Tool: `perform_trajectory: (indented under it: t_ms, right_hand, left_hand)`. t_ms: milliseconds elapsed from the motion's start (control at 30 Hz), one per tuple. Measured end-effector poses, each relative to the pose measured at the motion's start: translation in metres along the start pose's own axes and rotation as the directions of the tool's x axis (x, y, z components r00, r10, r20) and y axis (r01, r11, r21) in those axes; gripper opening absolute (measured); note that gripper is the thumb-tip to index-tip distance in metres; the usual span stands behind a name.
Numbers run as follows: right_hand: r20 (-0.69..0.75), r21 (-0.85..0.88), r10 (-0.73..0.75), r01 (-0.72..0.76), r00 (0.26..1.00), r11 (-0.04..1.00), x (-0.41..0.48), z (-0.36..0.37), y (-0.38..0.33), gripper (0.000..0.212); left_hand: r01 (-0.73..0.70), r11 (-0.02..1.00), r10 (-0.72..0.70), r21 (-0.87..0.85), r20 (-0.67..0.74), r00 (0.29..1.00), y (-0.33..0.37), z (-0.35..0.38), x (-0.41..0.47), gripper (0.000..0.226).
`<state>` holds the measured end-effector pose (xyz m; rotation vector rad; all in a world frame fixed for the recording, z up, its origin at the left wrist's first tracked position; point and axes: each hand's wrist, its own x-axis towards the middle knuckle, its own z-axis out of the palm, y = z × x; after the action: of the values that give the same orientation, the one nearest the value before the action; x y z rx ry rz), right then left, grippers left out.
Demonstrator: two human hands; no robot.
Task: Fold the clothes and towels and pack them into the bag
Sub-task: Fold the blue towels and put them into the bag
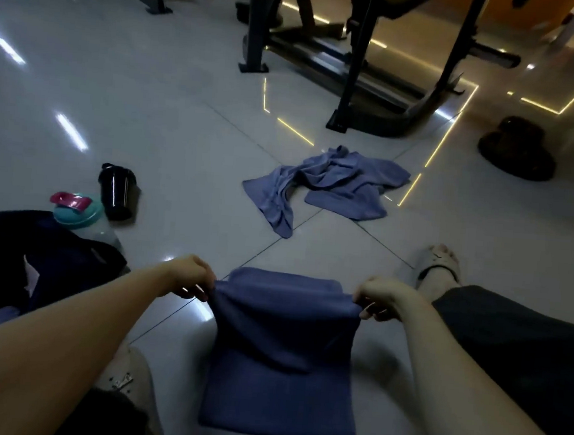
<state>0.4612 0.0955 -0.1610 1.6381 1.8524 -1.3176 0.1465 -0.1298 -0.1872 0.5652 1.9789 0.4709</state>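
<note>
Grey tiled floor, glossy, with light strips reflected in it, fills most of the view. Black gym machine frame stands at the far side, feet on the tiles. Dark blue towel sits directly in front of you, between your legs: its near part lies flat on the floor and its upper edge is lifted and stretched taut, with another layer of it showing just behind that edge. Dark bag lies to your left, slumped; whether its mouth is open cannot be told in the dim light. A second blue towel lies crumpled on the tiles, between you and the machine and well apart from the one you hold. A dark lumpy object sits far right; what it is cannot be told. Black shaker bottle stands upright beyond the bag, and a teal bottle with a pink cap stands just beside it, against the bag's far edge. Your left hand pinches the lifted towel's left corner; your right hand pinches the right corner, so the hands are a towel's width apart.
</note>
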Motion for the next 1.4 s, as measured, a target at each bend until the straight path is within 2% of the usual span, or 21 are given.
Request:
perform_trajectory:
  t_ms: [167,333,500,667,767,967,1067,1167,1267,1400]
  right_hand:
    - [-0.247,0.174,-0.069,0.115,0.967,0.978,0.054,0.02,0.011,0.011]
    - [-0.356,0.244,-0.058,0.153,0.933,0.958,0.102,0.033,0.016,0.016]
    - [-0.38,0.244,-0.061,0.164,0.923,0.956,0.141,0.033,0.015,0.02]
    - [-0.382,0.257,-0.014,0.121,0.924,0.959,0.174,0.042,0.02,0.013]
    - [-0.391,0.262,0.017,0.094,0.92,0.96,0.187,0.048,0.026,0.016]
    - [-0.431,0.152,-0.015,0.089,0.902,0.984,0.198,0.053,0.026,0.004]
    - [-0.41,0.062,-0.091,0.128,0.908,0.99,0.197,0.053,0.023,0.017]
    - [-0.389,-0.008,-0.176,0.188,0.904,0.982,0.201,0.053,0.024,0.023]
    - [-0.337,-0.076,-0.224,0.21,0.915,0.975,0.202,0.053,0.021,0.021]
    - [-0.252,-0.231,-0.218,0.16,0.943,0.96,0.201,0.046,0.012,0.013]
  left_hand:
    - [-0.029,0.991,0.006,-0.127,-0.179,0.984,-0.008,0.019,0.044,0.01]
    - [-0.081,0.971,0.005,-0.224,-0.32,0.947,-0.013,0.04,0.077,0.006]
    - [-0.132,0.963,0.025,-0.234,-0.409,0.912,-0.017,0.05,0.112,0.012]
    - [-0.105,0.973,0.009,-0.207,-0.418,0.908,-0.017,0.058,0.142,0.013]
    - [-0.084,0.982,0.0,-0.169,-0.447,0.895,-0.02,0.059,0.155,0.012]
    - [-0.086,0.996,0.091,0.032,-0.464,0.881,-0.014,0.066,0.162,0.012]
    - [-0.143,0.976,0.199,0.163,-0.41,0.89,-0.013,0.068,0.165,0.021]
    - [-0.153,0.946,0.258,0.286,-0.376,0.89,-0.012,0.066,0.167,0.016]
    - [-0.154,0.948,0.257,0.28,-0.383,0.887,-0.007,0.063,0.163,0.02]
    - [-0.154,0.968,0.221,0.199,-0.383,0.897,-0.008,0.052,0.154,0.02]
